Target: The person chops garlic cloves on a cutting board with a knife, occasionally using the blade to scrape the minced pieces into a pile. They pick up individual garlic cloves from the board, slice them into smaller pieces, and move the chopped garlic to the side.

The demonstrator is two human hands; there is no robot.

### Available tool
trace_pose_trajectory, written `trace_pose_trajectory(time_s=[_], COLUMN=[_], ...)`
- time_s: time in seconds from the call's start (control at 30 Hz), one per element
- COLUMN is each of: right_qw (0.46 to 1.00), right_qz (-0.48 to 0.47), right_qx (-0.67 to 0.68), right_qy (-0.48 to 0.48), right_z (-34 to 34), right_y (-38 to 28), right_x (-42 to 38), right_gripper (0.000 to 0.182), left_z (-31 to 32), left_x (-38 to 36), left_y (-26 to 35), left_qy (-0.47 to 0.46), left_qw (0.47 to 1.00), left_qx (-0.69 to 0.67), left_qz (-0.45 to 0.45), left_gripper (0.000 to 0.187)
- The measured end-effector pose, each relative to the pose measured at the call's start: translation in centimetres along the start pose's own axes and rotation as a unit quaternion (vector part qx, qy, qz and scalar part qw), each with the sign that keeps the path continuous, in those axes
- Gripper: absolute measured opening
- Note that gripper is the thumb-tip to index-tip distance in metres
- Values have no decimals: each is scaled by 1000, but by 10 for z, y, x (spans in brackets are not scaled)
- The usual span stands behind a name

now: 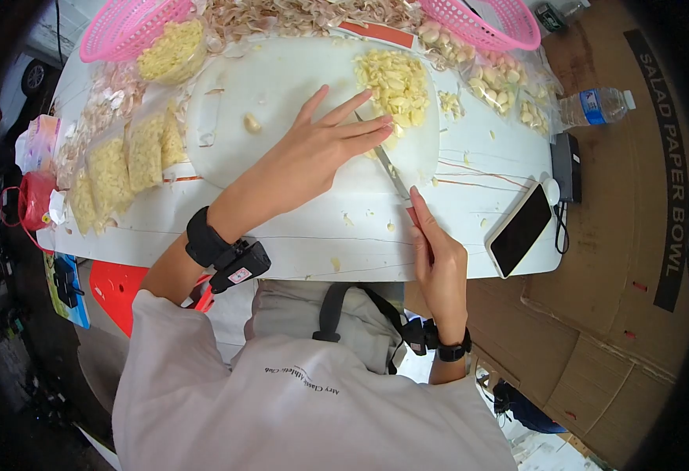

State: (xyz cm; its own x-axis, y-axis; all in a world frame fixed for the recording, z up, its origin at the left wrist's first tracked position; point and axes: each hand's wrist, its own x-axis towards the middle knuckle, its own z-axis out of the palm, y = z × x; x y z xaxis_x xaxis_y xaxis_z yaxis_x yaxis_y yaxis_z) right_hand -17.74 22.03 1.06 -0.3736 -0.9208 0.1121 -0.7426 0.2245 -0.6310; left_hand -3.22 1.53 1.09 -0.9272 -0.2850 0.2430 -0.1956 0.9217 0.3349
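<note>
My right hand [441, 263] is closed around the red handle of a knife [392, 171], whose blade slants up and left over the white cutting board [281, 78]. Over the board, my left hand [332, 135] has its fingers spread, with the fingertips by the upper part of the blade. Just beyond those fingertips lies a pile of chopped garlic [395, 82]. A single clove [252, 122] rests on the board to the left of my left hand. Small garlic bits are scattered near the knife.
Filled bags of chopped garlic [109, 174] lie at the left, with another bag [173, 53] above. Pink baskets [128, 31] stand at the far edge beside garlic skins [281, 17]. A phone [521, 230], a bottle [595, 107] and bagged cloves [495, 86] are at the right.
</note>
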Motion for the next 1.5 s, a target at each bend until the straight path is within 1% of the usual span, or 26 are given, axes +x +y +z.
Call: trace_pose_trajectory(time_s=[0.13, 0.23, 0.3, 0.4, 0.6, 0.7, 0.93, 1.03, 1.1, 1.23, 1.3, 1.5], right_qw=[1000, 1000, 999, 999, 999, 999, 999, 999, 999, 999, 999, 999], right_qz=[-16, -14, -32, -33, -24, -36, -30, -25, -39, -42, -44, -40], right_qx=[8, -7, -30, -33, 11, 2, -23, -44, -29, -33, 2, -28], right_qy=[6, -9, -7, 4, 17, 17, 6, -8, 12, 13, 28, 5], right_z=[1, 0, 0, 3, 3, 4, 2, 3, 5, 5, 5, 3], right_y=[0, -1, 0, 2, 3, 6, 3, 4, 8, 6, 6, 6], right_x=[1, 2, 1, -1, -2, -3, -2, -2, -2, -3, -2, -2], right_gripper=[62, 66, 68, 69, 68, 67, 65, 65, 64, 63, 63, 63], left_z=[0, 2, 3, 4, -4, -4, 0, 3, 2, 2, -3, -4], left_x=[-2, -3, -4, -4, 0, -1, -3, -6, -5, -5, -3, -4], left_y=[0, -1, -2, -3, 1, 0, 0, 1, 1, -1, 1, 3], left_qy=[-12, -19, -35, -20, -10, -8, -17, -32, -37, -27, -4, -7], left_qw=[1000, 1000, 999, 1000, 1000, 1000, 1000, 999, 999, 1000, 1000, 1000], left_qx=[1, -8, -14, -14, 18, 18, -1, -28, -26, 1, 11, 17], left_qz=[-1, -3, -11, -1, 11, 13, 5, -14, -17, 2, 16, 3], left_gripper=[77, 79, 80, 81, 80, 79, 79, 80, 80, 81, 79, 74])
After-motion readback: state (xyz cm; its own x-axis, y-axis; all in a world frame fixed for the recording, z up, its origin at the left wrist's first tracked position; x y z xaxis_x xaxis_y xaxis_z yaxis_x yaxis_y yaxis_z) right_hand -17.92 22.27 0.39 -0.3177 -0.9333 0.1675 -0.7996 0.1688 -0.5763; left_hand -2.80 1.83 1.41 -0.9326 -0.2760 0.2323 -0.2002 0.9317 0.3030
